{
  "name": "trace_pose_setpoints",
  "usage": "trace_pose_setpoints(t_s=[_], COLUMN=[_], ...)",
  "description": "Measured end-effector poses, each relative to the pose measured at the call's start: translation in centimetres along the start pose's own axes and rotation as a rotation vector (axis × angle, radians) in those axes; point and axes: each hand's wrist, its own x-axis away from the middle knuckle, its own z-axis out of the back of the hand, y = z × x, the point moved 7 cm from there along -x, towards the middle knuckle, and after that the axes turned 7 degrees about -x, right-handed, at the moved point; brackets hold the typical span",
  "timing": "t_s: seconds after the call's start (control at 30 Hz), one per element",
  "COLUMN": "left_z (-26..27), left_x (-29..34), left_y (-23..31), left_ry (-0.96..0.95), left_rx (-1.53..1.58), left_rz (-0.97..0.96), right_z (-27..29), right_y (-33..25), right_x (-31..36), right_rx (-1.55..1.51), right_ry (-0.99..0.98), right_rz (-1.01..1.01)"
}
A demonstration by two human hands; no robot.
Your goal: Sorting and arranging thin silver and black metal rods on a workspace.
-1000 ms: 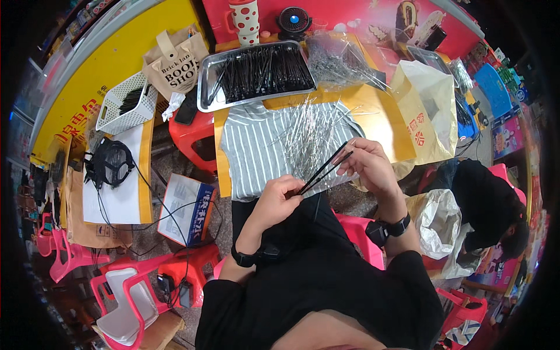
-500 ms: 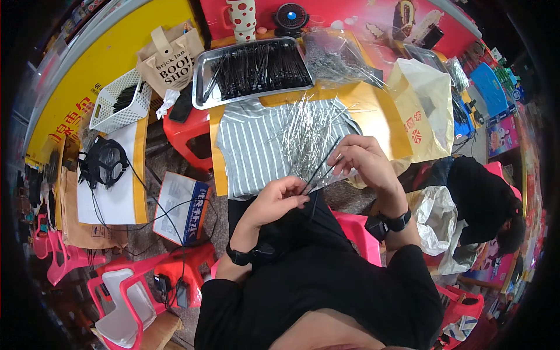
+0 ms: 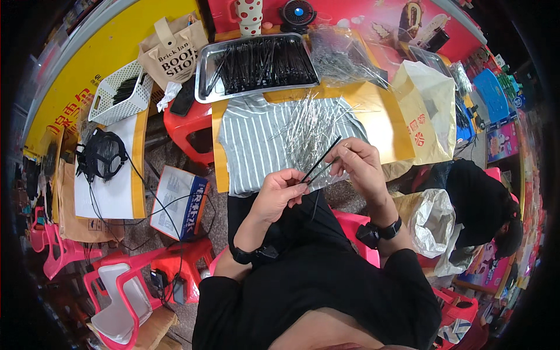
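My left hand (image 3: 280, 192) is closed, its thumb and forefinger pinching a thin black stick (image 3: 322, 158) that slants up to the right. My right hand (image 3: 357, 162) is closed too, fingertips pinching the upper end of a thin wire (image 3: 321, 172). This wire runs beside the stick down to my left fingers. Just beyond both hands, a loose pile of silvery wires (image 3: 309, 125) lies on a grey-and-white striped cloth (image 3: 248, 146). Another dark strand hangs below my left hand over my lap.
A metal tray (image 3: 205, 93) full of black sticks stands behind the cloth. Beside it are a clear plastic bag (image 3: 344, 58) of wires and a cream paper bag (image 3: 429, 105). At left are a white basket (image 3: 104, 105), a red stool (image 3: 181, 128), a box (image 3: 175, 201) and trailing cables.
My right hand has moved slightly down and right, and its fingers have come together on the thin wire. The black stick now stands out between the hands, still in my left fingers.
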Motion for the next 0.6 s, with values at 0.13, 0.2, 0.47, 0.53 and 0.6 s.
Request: trace_pose_setpoints(t_s=[0.13, 0.2, 0.47, 0.53, 0.6], left_z=[0.3, 0.3, -0.1, -0.6, -0.8], left_x=[0.1, 0.1, 0.1, 0.4, 0.4], left_y=[-0.3, -0.4, 0.0, 0.4, 0.6], left_ry=[0.02, 0.03, 0.098, 0.115, 0.129], left_rx=[-0.053, -0.073, -0.029, -0.048, -0.069], left_rz=[0.007, 0.015, -0.034, -0.047, -0.064], right_z=[0.2, 0.2, -2.6, -2.9, -3.3], right_y=[1.5, 2.6, 5.5, 5.2, 5.0], right_x=[0.3, 0.8, 2.5, 2.6, 2.5], right_rx=[-0.072, -0.187, -0.097, -0.07, -0.041], right_ry=[0.045, 0.195, 0.181, 0.202, 0.22], right_rz=[-0.028, -0.014, 0.065, 0.102, 0.145])
